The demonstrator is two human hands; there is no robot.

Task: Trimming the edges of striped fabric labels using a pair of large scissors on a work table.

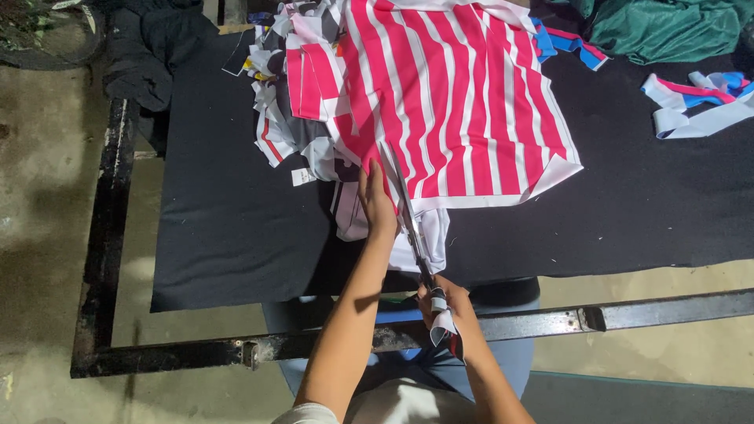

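A pink-and-white striped fabric (463, 94) lies spread on a black cloth-covered table (228, 212). My left hand (375, 200) presses flat on the fabric's near left edge, fingers together. My right hand (441, 302) grips the handles of long metal scissors (408, 216), which are wrapped in cloth strips. The blades point away from me, running into the striped fabric right beside my left hand.
A heap of striped and grey offcuts (290, 110) sits to the left of the fabric. Blue, pink and white strips (695, 102) lie at the right, green cloth (667, 27) at the far right, dark clothing (149, 47) at the far left. A black metal frame (110, 235) borders the table.
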